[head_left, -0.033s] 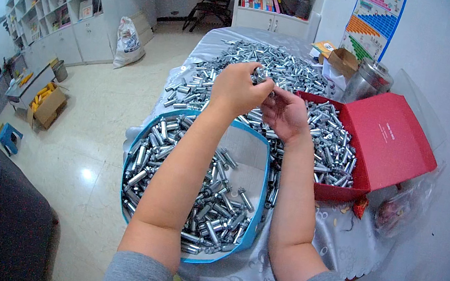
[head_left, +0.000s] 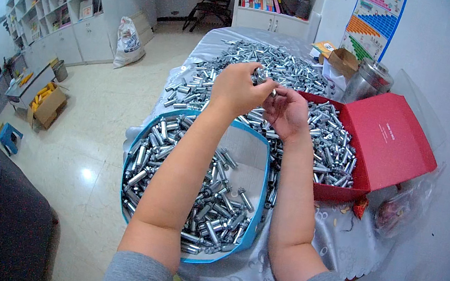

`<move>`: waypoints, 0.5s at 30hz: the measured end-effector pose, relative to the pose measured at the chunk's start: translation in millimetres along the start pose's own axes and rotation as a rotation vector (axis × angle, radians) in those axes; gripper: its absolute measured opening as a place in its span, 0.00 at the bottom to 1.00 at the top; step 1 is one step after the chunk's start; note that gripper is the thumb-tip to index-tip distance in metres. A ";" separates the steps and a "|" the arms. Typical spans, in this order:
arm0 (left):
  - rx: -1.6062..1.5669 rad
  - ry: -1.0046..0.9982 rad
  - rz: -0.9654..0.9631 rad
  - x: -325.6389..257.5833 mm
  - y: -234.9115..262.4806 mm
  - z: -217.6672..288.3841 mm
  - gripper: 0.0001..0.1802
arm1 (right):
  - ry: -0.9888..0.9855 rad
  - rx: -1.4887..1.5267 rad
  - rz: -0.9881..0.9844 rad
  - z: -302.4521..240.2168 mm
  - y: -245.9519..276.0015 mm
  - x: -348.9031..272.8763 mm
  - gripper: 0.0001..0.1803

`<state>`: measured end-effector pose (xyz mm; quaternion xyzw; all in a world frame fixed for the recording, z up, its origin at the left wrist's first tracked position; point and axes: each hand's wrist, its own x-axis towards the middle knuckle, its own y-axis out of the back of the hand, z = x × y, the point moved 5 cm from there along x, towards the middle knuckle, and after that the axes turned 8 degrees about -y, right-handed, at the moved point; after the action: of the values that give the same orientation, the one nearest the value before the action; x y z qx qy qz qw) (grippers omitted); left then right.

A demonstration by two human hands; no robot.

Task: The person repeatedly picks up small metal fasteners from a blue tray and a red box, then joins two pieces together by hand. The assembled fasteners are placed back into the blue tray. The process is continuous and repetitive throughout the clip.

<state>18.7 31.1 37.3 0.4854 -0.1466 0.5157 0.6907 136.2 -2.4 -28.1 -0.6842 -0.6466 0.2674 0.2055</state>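
Some silvery hardware (head_left: 259,76) sits inside the left grip (head_left: 237,88), partly covered.

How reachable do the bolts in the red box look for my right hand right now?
Probably yes: your right hand appears close beside the red box, whose lid stands open to the right, leaving the bolts uncovered.

Home-like room with bookcase (head_left: 256,19), tablecloth (head_left: 349,251) and wall chart (head_left: 372,24)

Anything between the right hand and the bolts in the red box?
Nothing visible. The lid is open to the right, leaving those bolts uncovered, and the right hand shows by the far left corner of the red box.
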 end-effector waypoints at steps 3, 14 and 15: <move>0.084 -0.100 0.114 -2.1 2.1 2.4 0.13 | -0.047 -0.071 -0.197 1.5 3.4 1.2 0.14; 0.098 0.014 -0.007 -2.5 0.6 2.4 0.22 | 0.058 -0.027 -0.051 -1.9 6.8 6.3 0.12; 0.119 0.022 -0.009 -3.4 1.1 2.8 0.22 | 0.028 0.002 -0.008 -0.6 7.1 5.4 0.12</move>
<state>17.2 26.9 36.8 0.5204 -0.1061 0.5256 0.6645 142.2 2.4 -32.6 -0.6853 -0.6460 0.2574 0.2162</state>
